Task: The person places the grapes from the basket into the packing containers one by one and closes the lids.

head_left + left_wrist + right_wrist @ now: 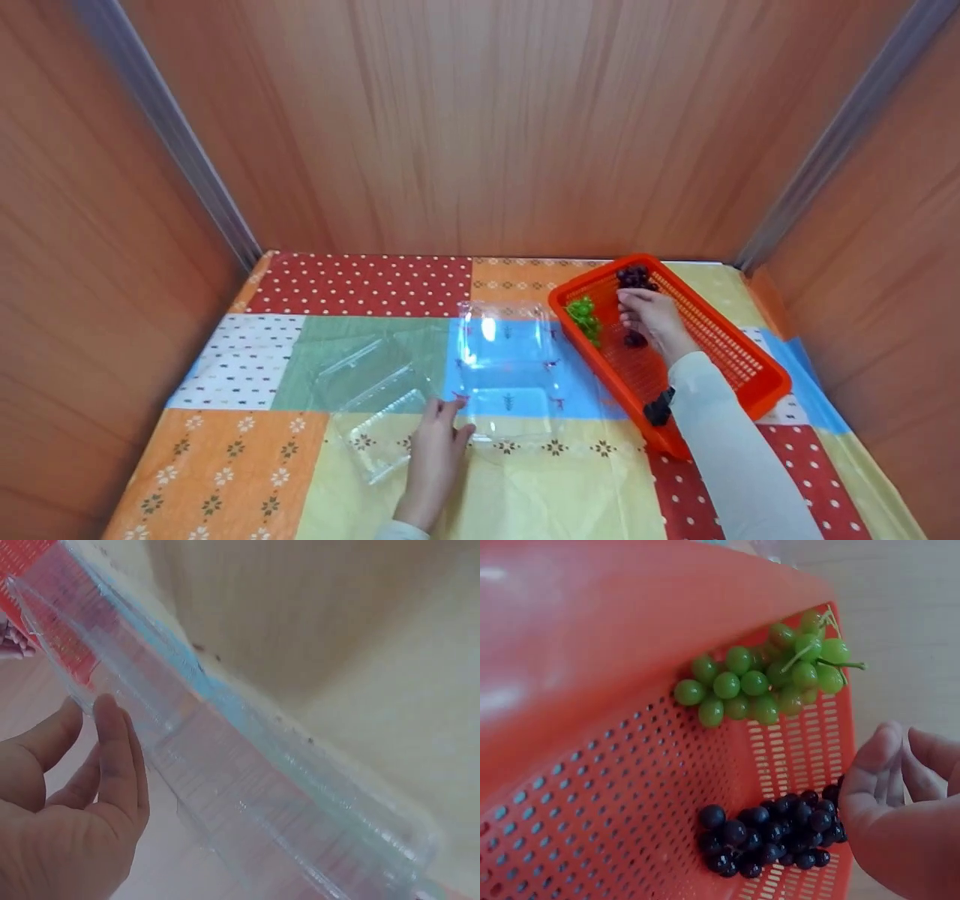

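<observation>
Between two clear plastic containers, my left hand pinches a thin edge of the clear plastic between thumb and fingers. One clear container lies tilted to the left of that hand, the other to its right on the blue patch. My right hand is over the orange-red basket, fingers bent, nothing showing between the fingertips. Dark grapes are close beside it and partly hidden by it. A bunch of green grapes rests against the basket wall.
A patchwork tablecloth covers the table. Wood-patterned panels stand at the back and both sides, with grey corner posts. A dark band is on the right wrist, close over the basket's near rim.
</observation>
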Demonstrator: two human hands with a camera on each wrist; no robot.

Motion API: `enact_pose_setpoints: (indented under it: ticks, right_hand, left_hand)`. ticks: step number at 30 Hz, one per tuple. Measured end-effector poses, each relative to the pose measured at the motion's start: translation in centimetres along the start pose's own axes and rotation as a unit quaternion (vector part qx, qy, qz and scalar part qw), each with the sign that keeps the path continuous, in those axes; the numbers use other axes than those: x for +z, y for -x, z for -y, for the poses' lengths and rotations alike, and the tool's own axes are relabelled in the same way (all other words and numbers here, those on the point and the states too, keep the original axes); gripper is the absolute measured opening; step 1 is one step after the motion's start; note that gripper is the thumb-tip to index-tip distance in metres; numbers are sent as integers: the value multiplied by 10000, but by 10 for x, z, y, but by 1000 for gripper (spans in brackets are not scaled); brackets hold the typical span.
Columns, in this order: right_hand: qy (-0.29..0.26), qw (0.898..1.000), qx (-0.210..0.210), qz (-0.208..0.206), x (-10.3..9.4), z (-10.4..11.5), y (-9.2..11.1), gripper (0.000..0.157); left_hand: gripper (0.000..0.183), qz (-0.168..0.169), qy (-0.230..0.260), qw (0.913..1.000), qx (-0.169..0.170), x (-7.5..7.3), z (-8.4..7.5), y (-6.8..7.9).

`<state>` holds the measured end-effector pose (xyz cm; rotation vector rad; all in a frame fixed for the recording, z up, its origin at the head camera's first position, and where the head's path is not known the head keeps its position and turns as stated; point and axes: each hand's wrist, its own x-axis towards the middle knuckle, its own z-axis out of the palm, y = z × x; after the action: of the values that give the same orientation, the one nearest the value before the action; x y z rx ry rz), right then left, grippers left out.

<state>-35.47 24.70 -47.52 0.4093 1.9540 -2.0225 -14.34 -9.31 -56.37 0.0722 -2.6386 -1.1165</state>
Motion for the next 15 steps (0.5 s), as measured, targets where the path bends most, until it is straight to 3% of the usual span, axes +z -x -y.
enact_pose_setpoints:
  ticks: [6, 10, 15]
  right_hand:
    - [28, 9998, -177, -94, -2, -6, -5, 34]
    - [49, 9995, -239, -177, -1, -9, -12, 31]
    - [300, 9990, -301, -97, 5, -8, -18, 34]
  left_hand:
    - [33, -184, -344, 9992, -75, 13, 5, 14]
    - [21, -256, -591, 9975, -293, 13, 6, 21]
    - [28, -72, -773, 9948, -654, 7, 7, 20]
